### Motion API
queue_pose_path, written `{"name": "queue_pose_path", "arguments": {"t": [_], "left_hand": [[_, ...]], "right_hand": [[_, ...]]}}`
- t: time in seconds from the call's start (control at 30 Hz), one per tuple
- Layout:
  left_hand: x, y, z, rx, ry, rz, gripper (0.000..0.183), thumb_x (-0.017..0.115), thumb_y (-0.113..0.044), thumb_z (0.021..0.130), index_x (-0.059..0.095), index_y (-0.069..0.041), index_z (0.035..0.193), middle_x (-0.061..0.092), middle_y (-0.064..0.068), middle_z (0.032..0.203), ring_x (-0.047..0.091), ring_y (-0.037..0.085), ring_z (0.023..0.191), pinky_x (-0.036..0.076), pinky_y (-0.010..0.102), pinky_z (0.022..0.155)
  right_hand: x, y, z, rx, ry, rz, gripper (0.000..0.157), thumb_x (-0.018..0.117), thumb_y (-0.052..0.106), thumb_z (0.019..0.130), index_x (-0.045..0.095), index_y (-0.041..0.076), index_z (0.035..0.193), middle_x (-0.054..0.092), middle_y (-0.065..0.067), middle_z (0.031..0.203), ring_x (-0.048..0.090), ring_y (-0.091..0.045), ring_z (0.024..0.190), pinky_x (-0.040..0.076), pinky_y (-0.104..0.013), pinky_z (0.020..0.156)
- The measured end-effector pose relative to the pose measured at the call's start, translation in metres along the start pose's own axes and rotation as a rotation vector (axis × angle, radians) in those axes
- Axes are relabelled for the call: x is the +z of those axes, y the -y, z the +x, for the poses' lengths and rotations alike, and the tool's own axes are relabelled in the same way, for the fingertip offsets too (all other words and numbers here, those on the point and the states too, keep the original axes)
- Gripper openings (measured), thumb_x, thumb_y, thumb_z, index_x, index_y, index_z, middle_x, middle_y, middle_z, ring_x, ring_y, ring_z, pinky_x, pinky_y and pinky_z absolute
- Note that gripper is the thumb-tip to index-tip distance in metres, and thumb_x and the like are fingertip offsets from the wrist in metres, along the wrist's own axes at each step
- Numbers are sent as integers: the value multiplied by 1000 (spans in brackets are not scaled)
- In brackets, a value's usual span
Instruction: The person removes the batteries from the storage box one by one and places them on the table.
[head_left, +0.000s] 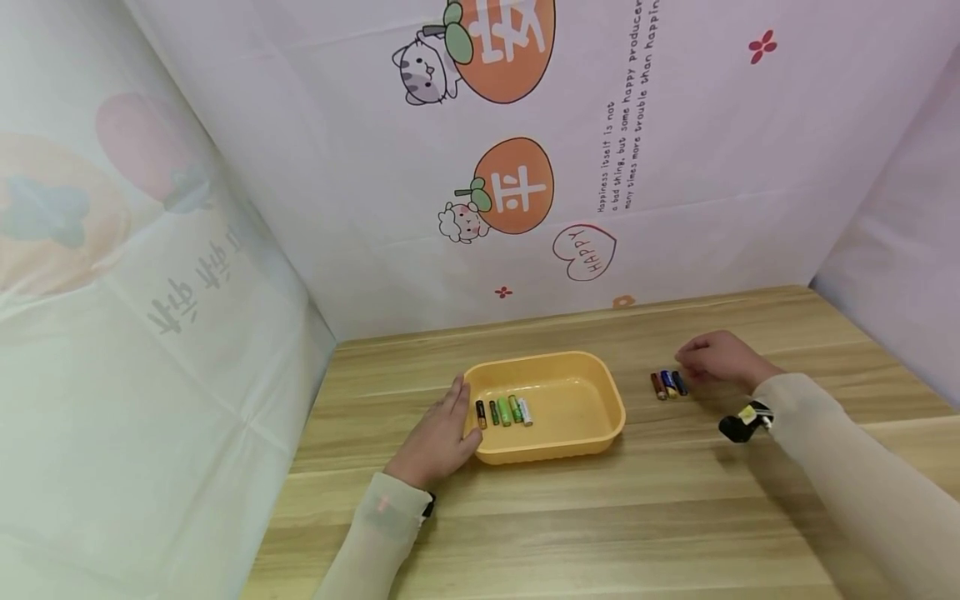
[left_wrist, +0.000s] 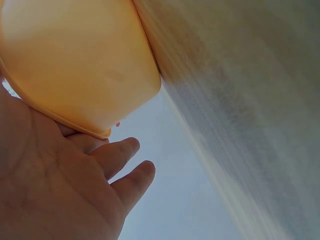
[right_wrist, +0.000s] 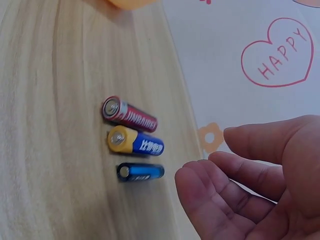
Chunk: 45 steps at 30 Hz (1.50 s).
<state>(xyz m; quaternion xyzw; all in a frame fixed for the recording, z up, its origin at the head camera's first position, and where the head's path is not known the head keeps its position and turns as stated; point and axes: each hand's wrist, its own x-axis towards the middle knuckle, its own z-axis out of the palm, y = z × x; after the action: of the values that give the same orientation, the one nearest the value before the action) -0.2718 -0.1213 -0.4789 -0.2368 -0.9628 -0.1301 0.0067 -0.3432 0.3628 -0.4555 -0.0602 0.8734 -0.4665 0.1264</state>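
My left hand [head_left: 437, 435] rests along the left end of a yellow plastic tray [head_left: 558, 455], its fingers mostly straight against the rim. Several batteries stand side by side inside the tray's left part: a black and orange battery [head_left: 481, 414], a bright green battery [head_left: 504, 412] and a whitish battery [head_left: 526, 412] among them. To the right of the tray, my right hand [head_left: 723, 358] hovers with loosely bent fingers, holding nothing. Just beside its fingertips lie three batteries in a row: a red battery [right_wrist: 131, 114], a blue and yellow battery [right_wrist: 137, 140] and a blue battery [right_wrist: 141, 171].
The wood-patterned table [head_left: 525, 533] carries the tray and the batteries. Behind it hangs a printed white cloth [head_left: 360, 208], and another cloth [head_left: 187, 433] closes the left side. A small black wrist camera [head_left: 738, 428] sticks out below my right sleeve.
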Motion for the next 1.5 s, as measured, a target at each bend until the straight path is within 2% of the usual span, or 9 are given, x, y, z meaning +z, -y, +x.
{"name": "queue_pose_path", "arguments": {"t": [0.2,0.33,0.5,0.73,1.03,1.3,1.5], "left_hand": [[-1,-1,-1,-1,-5,30,73,42,-39,101,14,2,154,4,13,162,4,21,147,16,38,116],[-1,-2,-1,6,-13,51,73,42,-41,101,15,3,154,6,15,162,6,24,147,15,39,116],[0,0,0,20,-24,95,74,41,-42,100,16,4,153,7,16,161,9,28,147,14,41,116],[-2,0,1,33,-48,133,73,39,-43,101,18,5,153,10,18,160,9,31,147,11,41,117],[-4,-5,-1,25,-40,165,74,40,-45,101,20,4,153,15,18,159,10,32,147,8,41,117],[-3,-4,0,20,-29,170,74,39,-45,101,19,4,153,14,18,160,10,30,147,9,40,117],[-3,-4,0,18,-26,166,74,38,-45,101,19,4,153,13,17,160,10,29,147,9,40,117]], "right_hand": [[-2,9,2,-1,26,14,48,50,18,102,45,-19,132,55,-33,121,63,-36,101,54,-42,84],[-3,19,5,2,28,33,50,51,18,101,43,-20,133,53,-34,125,62,-38,104,54,-43,85],[-2,32,9,1,33,45,52,54,20,100,42,-19,134,55,-31,124,61,-37,105,53,-44,87],[2,44,12,-13,38,49,48,53,18,101,45,-17,133,57,-28,122,62,-36,104,53,-45,87],[11,54,16,0,54,67,51,58,19,98,46,-15,133,63,-21,114,65,-30,99,54,-44,85],[23,64,18,-3,80,69,47,56,17,99,47,-15,132,62,-23,115,62,-39,105,54,-44,85],[28,71,21,-3,81,56,46,57,18,99,49,-14,131,63,-21,114,65,-29,97,53,-45,86]]}}
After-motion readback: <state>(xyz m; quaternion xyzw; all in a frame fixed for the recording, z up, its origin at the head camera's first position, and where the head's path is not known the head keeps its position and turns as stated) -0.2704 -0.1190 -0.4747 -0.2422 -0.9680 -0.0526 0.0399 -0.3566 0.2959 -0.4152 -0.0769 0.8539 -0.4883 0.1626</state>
